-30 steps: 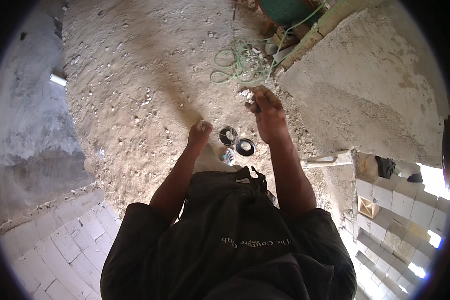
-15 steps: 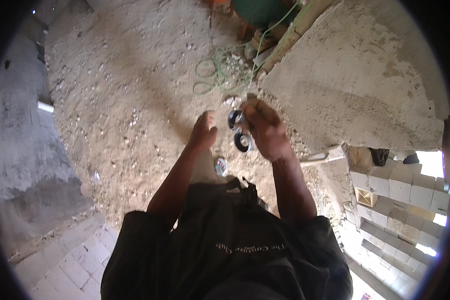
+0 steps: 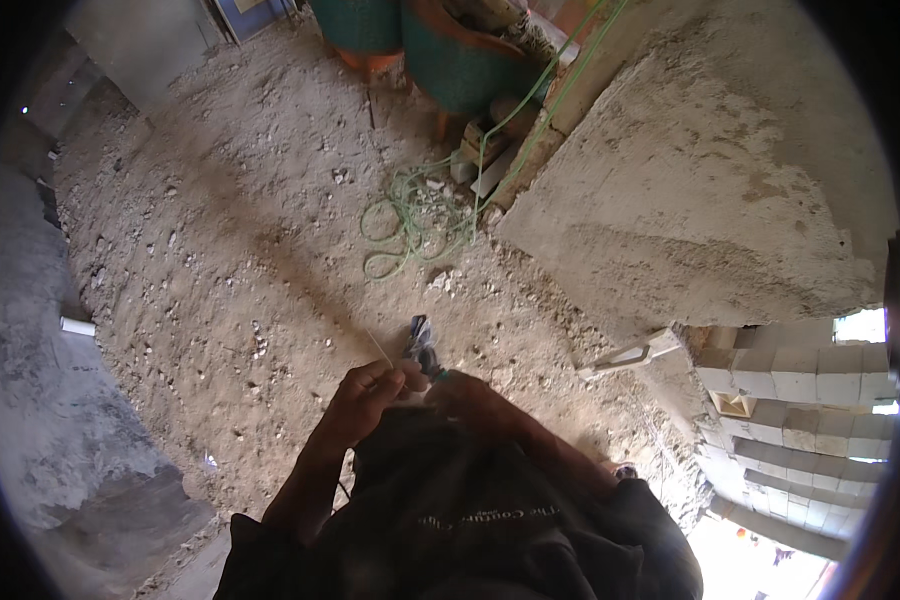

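Observation:
Low in front of my dark shirt my two hands meet. My left hand is closed, thumb pressed against the fingers, and a thin pale strand sticks up from the pinch. Beside it, my right hand is curled shut at the lower end of a shiny dark item with round rings. The item looks partly clear, and blur hides its exact kind. It points away from me, above the fingers. A small teal bit shows by the right fingers, whose tips are partly hidden.
Rough dirt ground with pebbles surrounds me. A tangled green hose lies ahead, near green-and-orange drums. A concrete slab is at right, with a small frame and stacked blocks beyond. A grey wall stands left.
My right hand has brought the ringed item down and left, close to my body. My left hand has come down and gone from open to pinching. The view has tilted farther ahead, showing more drums.

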